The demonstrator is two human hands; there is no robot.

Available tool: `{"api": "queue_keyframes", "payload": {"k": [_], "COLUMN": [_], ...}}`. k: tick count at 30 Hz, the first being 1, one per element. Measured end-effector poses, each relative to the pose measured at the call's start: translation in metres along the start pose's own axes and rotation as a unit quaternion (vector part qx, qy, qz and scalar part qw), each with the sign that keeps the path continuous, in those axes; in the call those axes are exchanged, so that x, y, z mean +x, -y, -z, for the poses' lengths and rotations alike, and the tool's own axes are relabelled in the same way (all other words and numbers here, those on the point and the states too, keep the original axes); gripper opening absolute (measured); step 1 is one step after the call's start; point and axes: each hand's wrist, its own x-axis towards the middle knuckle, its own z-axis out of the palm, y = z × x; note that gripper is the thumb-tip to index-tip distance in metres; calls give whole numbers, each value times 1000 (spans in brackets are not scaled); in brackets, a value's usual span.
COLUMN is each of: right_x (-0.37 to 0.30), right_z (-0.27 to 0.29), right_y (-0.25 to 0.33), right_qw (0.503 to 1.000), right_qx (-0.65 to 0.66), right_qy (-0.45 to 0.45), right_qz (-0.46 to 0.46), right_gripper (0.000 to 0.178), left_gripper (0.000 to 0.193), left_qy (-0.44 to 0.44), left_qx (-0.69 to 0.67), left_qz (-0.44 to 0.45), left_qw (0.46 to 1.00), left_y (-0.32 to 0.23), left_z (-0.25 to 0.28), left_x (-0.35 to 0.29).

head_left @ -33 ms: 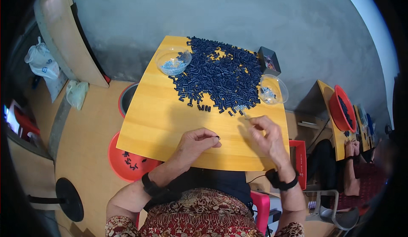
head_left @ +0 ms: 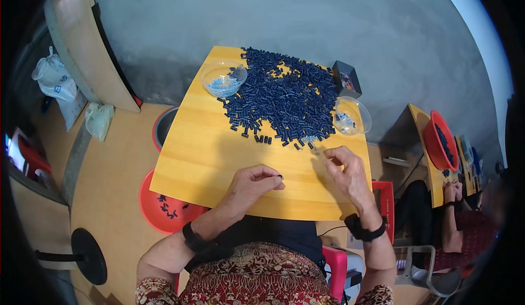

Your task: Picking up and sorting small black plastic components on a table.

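Note:
My left hand (head_left: 254, 189) is closed in a pinch above the near part of the yellow table (head_left: 183, 163). A small black piece (head_left: 280, 177) shows at its fingertips. To the right, my right hand (head_left: 350, 175) hovers with bent fingers and a gap between thumb and forefinger; I see nothing between them. Close to its fingertips lie tiny silvery pieces (head_left: 313, 140) at the front of a big pile of short black tubular parts (head_left: 279, 103). Several single black parts (head_left: 263, 139) lie in front of the pile.
Clear bowls of small pieces stand left (head_left: 206, 81) and right (head_left: 365, 119) of the pile, with a dark box (head_left: 353, 83) behind. A red basin (head_left: 150, 209) sits below on the left, a red crate (head_left: 386, 201) on the right. A co-worker's hands (head_left: 453, 189) work at another table.
My right hand has shifted slightly to the right, away from the tiny silvery pieces. My left hand stays where it was with the black piece.

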Motion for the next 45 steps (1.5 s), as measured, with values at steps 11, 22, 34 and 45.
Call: {"api": "queue_keyframes", "payload": {"k": [11,22,34,45], "right_x": [28,23,21,31], "right_z": [-30,-12,-33,-28], "right_y": [-59,-77,-54,-62], "right_qw": [995,971,997,966], "right_qx": [-87,187,-66,226], "right_qy": [40,-8,39,-25], "right_qz": [-24,-150,27,-122], "right_gripper": [9,6,8,4], "left_gripper": [18,14,20,15], "left_qy": [-5,0,-1,7], "left_qx": [13,14,39,19], "left_qz": [-25,-22,-25,-31], "left_qw": [1000,1000,999,999], "left_y": [4,3,8,7], "left_z": [2,-1,-1,1], "left_x": [3,1,3,2]}}
